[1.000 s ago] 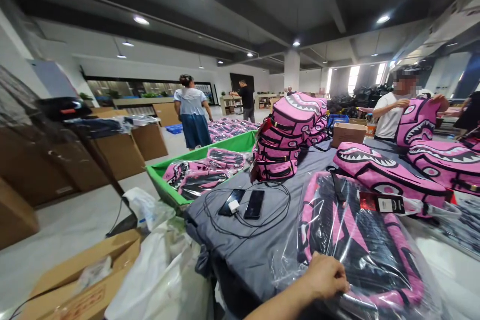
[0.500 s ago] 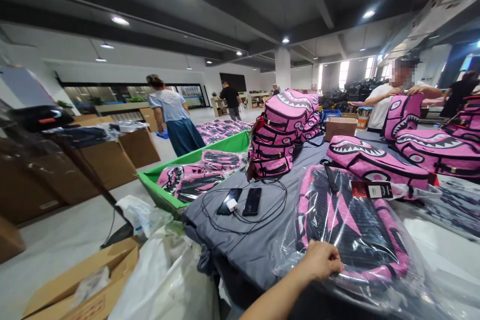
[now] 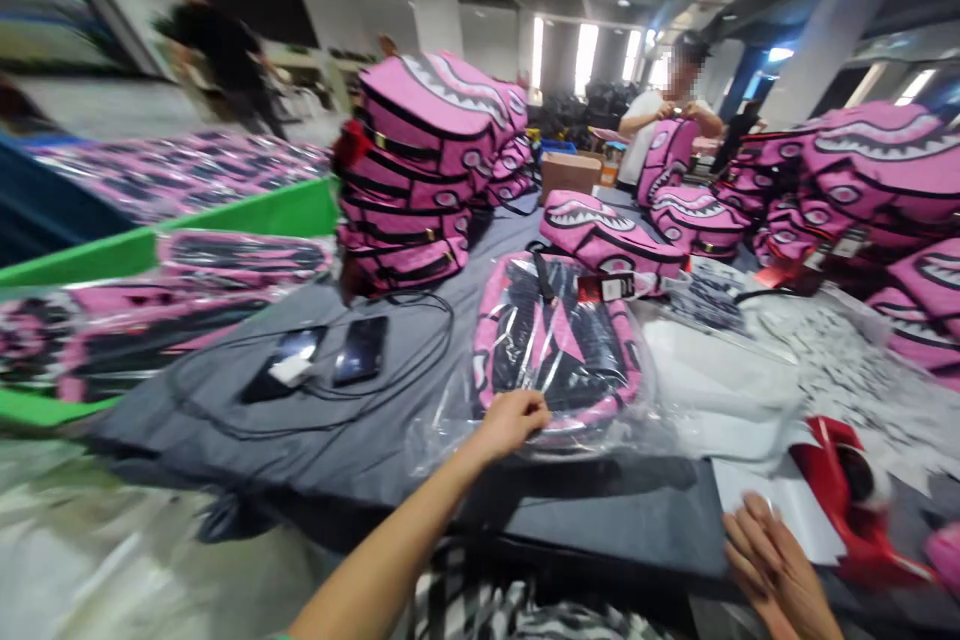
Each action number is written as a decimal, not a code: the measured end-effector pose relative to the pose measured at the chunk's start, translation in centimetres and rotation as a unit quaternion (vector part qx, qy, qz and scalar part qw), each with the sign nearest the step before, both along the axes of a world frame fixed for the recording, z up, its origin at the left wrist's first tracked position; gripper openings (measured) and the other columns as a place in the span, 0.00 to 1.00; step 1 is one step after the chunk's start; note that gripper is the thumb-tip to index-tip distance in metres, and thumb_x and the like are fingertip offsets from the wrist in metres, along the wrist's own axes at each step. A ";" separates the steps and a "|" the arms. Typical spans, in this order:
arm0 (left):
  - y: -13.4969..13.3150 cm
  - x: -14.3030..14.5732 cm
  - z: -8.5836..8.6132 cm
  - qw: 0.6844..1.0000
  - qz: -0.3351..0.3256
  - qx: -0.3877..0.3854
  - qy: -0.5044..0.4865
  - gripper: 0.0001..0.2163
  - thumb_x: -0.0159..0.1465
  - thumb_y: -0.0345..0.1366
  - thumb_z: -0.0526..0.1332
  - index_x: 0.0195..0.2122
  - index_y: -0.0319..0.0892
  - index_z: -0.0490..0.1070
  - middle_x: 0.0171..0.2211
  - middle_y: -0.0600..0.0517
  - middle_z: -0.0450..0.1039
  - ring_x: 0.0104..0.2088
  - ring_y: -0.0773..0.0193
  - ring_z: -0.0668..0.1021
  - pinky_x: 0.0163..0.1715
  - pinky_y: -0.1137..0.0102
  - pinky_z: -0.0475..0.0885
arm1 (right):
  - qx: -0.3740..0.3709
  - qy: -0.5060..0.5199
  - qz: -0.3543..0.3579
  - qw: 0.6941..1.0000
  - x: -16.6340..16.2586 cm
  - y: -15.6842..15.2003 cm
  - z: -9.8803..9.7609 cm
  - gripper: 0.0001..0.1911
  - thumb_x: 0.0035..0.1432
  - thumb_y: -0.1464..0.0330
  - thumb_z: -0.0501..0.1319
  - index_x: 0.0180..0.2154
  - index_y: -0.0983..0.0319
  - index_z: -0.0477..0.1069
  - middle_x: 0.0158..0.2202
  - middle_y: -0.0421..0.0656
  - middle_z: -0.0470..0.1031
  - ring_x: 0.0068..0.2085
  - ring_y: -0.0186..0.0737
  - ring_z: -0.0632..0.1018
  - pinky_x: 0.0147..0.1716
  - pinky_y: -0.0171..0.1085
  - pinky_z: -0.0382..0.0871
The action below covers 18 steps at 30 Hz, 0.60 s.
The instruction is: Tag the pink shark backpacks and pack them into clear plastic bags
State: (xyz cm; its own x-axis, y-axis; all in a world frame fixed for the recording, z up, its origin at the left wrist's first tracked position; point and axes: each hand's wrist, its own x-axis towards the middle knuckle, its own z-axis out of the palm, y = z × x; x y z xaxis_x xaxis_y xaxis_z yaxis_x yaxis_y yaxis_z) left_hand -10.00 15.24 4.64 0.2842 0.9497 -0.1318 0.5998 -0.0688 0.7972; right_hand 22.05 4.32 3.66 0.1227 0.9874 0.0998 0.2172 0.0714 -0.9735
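A pink and black shark-print backpack [image 3: 559,340] lies flat in a clear plastic bag on the grey cloth-covered table [image 3: 390,450]. My left hand [image 3: 511,420] grips the near edge of that bag, fingers curled. My right hand [image 3: 776,575] rests flat with fingers spread on a white sheet [image 3: 780,505] at the table's near right edge, beside a red tape dispenser [image 3: 851,495].
Two phones [image 3: 330,357] with a black cable lie left of the bag. Stacked pink backpacks [image 3: 420,175] stand behind, more at right [image 3: 877,170]. A green bin [image 3: 225,220] with bagged packs sits left. A person in white [image 3: 664,125] handles a backpack at the far end.
The view swung right and down, bringing my right hand, the white sheet and the red dispenser into sight. My left hand stays on the bagged backpack's near edge.
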 end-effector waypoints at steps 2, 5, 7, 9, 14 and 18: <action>0.2 -0.3 -0.3 1.000 -0.011 0.000 -0.007 0.08 0.56 0.40 0.56 0.24 0.43 0.68 0.22 0.56 0.64 0.28 0.64 0.67 0.30 0.70 0.56 | -0.023 -0.004 0.055 0.998 0.2 0.1 2.4 0.23 0.63 0.43 0.57 0.29 0.53 0.64 0.19 0.36 0.56 0.20 0.38 0.60 0.15 0.36 0.54; 0.1 -0.5 -0.3 1.000 -0.017 0.000 -0.007 0.10 0.56 0.43 0.56 0.23 0.43 0.67 0.21 0.56 0.63 0.27 0.63 0.66 0.29 0.70 0.56 | -0.047 -0.089 0.293 0.951 -1.9 5.1 7.3 0.30 0.56 0.39 0.62 0.27 0.58 0.59 0.21 0.34 0.56 0.23 0.33 0.57 0.22 0.35 0.53; -0.2 -0.5 -0.1 1.000 -0.013 -0.001 -0.006 0.11 0.56 0.44 0.56 0.23 0.43 0.67 0.21 0.56 0.63 0.27 0.63 0.66 0.29 0.69 0.56 | -0.041 -0.168 0.423 0.890 -4.2 9.5 10.1 0.30 0.58 0.40 0.61 0.27 0.59 0.59 0.23 0.34 0.57 0.25 0.33 0.57 0.25 0.34 0.53; -0.4 -0.4 0.2 1.000 -0.008 -0.002 -0.005 0.11 0.56 0.44 0.56 0.23 0.43 0.67 0.21 0.56 0.63 0.26 0.64 0.66 0.28 0.69 0.55 | -0.022 -0.239 0.505 0.829 -6.4 13.1 11.6 0.26 0.61 0.44 0.60 0.28 0.59 0.61 0.23 0.33 0.57 0.25 0.32 0.58 0.26 0.34 0.52; -0.6 -0.4 0.5 1.000 -0.008 -0.004 0.007 0.11 0.58 0.43 0.56 0.24 0.43 0.68 0.20 0.57 0.62 0.26 0.64 0.65 0.29 0.69 0.55 | 0.012 -0.462 0.541 0.702 -9.9 17.2 9.9 0.12 0.59 0.64 0.68 0.29 0.59 0.67 0.23 0.32 0.64 0.24 0.31 0.62 0.27 0.34 0.50; -0.7 -0.4 0.7 1.000 -0.017 0.005 0.025 0.11 0.60 0.42 0.56 0.24 0.42 0.68 0.21 0.57 0.63 0.26 0.65 0.66 0.31 0.69 0.54 | -0.009 -0.530 0.404 0.745 -9.2 18.8 8.3 0.17 0.49 0.62 0.76 0.29 0.57 0.69 0.21 0.33 0.64 0.23 0.34 0.64 0.25 0.34 0.49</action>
State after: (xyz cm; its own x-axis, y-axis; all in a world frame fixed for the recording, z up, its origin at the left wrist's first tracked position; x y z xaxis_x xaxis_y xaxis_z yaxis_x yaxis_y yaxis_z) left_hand -10.41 14.56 5.33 0.3095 0.9410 -0.1368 0.6353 -0.0976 0.7660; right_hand 12.86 23.14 11.93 -0.6512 0.6980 -0.2978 0.7584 0.5850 -0.2874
